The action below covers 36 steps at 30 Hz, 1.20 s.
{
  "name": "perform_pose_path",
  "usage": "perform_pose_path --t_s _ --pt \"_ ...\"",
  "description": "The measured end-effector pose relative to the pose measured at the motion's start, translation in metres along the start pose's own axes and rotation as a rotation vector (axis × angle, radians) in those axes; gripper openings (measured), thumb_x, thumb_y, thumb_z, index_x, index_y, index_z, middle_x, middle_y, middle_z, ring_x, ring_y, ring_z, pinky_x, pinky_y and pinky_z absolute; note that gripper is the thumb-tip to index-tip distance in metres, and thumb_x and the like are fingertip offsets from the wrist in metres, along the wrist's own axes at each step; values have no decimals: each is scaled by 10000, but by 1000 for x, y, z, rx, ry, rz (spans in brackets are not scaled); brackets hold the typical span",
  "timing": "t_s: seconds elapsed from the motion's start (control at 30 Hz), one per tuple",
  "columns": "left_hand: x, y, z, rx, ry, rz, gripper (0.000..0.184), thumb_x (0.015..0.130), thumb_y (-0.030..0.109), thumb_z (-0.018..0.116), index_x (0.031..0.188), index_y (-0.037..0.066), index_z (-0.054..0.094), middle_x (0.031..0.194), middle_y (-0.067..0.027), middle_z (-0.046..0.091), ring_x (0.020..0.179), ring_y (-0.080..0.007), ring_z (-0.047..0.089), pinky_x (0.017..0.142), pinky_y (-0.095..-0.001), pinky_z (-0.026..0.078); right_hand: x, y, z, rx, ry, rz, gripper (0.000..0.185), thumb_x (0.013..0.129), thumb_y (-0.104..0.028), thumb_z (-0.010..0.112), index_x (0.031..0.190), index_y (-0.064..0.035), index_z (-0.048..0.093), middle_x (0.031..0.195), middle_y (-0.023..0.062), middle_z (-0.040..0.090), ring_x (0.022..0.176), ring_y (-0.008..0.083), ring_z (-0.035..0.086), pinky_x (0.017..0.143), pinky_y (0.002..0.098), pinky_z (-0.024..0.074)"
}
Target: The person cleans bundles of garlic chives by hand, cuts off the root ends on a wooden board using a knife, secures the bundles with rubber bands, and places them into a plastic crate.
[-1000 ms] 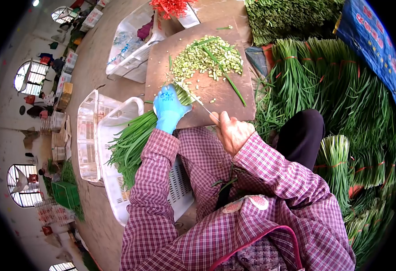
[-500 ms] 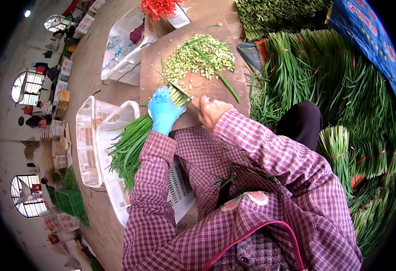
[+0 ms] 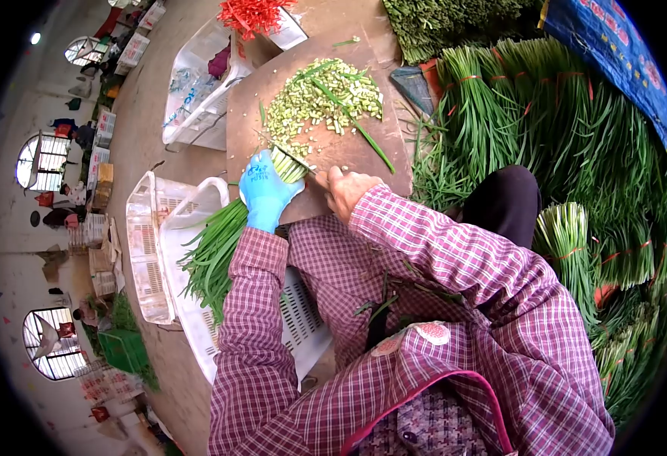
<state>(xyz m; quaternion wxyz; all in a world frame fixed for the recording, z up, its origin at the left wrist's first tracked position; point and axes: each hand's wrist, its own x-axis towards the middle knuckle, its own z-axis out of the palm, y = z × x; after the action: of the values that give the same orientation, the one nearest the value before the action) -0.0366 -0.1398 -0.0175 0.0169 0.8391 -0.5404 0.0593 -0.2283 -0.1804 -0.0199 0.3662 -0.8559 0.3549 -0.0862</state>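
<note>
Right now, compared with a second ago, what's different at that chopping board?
The right hand has moved closer to the gloved left hand, pushing the knife forward and leftward, so its blade reaches farther across the stalks. Nothing was newly grasped or let go. The left hand still grips the green bunch; the chopped pile on the board looks much the same.

A blue-gloved left hand (image 3: 269,190) clasps garlic chives (image 3: 213,254), their leaves trailing over a white plastic basket (image 3: 303,323). The bare right hand (image 3: 351,191) holds a knife (image 3: 291,155) across the stalks at the brown chopping board (image 3: 341,158), near a heap of chopped pieces (image 3: 294,110).
</note>
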Motion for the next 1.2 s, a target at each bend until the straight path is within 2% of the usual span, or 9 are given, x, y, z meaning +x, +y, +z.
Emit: perform_pose_path --t_s 0.17,0.6,0.67,0.73,0.77,0.87,1.0,1.07,1.2 --pt "0 -2 4 -12 41 15 722 519 425 816 1063 49 526 1007 -157 596 954 -332 596 811 -427 487 41 -8 22 -43 53 -45 210 918 -159 437 1052 -20 519 835 192 664 796 353 669 669 460 539" --pt "-3 -1 -2 -26 -13 0 801 519 416 856 1141 46 511 1079 -165 599 996 -325 596 858 -419 482 33 10 -6 -328 91 -48 219 891 -164 484 1060 -24 491 811 179 684 767 303 691 657 418 542" --pt "-1 -2 -1 -16 17 25 845 514 415 861 1182 44 501 1095 -168 595 1004 -323 594 859 -418 481 42 14 -17 -370 112 -17 226 898 -171 476 1072 -26 474 850 184 683 809 291 689 657 416 542" --pt "0 -5 -3 -36 -31 4 889 508 419 865 1217 37 490 1119 -170 589 1031 -319 586 873 -420 477 49 21 -31 -234 143 77 258 841 -155 573 1055 -31 502 954 174 670 936 265 661 803 378 510" --pt "-1 -6 -4 -47 -23 17 949 501 429 869 1259 31 457 1144 -181 576 1045 -327 581 877 -418 478 52 26 -32 -333 199 56 181 911 -170 452 1034 -39 468 833 163 678 815 299 684 655 422 542" --pt "-7 -11 -7 -155 2 55 1082 487 448 876 1344 22 372 1201 -205 539 1093 -349 553 911 -426 458 41 28 -38 -254 204 27 172 913 -166 446 1046 -60 471 797 160 675 804 303 682 647 419 543" --pt "-29 -43 -14 -168 136 132 1256 472 465 887 1441 22 222 1270 -225 478 1178 -382 479 1001 -465 375 45 30 -23 -346 220 -24 256 885 -145 497 1133 -92 470 962 180 614 804 323 668 676 418 540" --pt "-52 -55 -14 -135 130 83 1261 469 451 890 1447 20 219 1282 -218 467 1200 -380 450 1038 -480 324 44 26 -22 -375 204 -6 422 767 -123 664 1156 -134 501 1105 140 514 1022 263 580 795 382 503" --pt "-62 -67 -13 -69 27 40 1156 508 366 875 1438 35 271 1265 -212 508 1134 -365 527 950 -428 435 35 37 -15 -371 344 -118 359 793 -165 645 1138 -148 547 1127 109 506 1103 255 508 859 391 470"
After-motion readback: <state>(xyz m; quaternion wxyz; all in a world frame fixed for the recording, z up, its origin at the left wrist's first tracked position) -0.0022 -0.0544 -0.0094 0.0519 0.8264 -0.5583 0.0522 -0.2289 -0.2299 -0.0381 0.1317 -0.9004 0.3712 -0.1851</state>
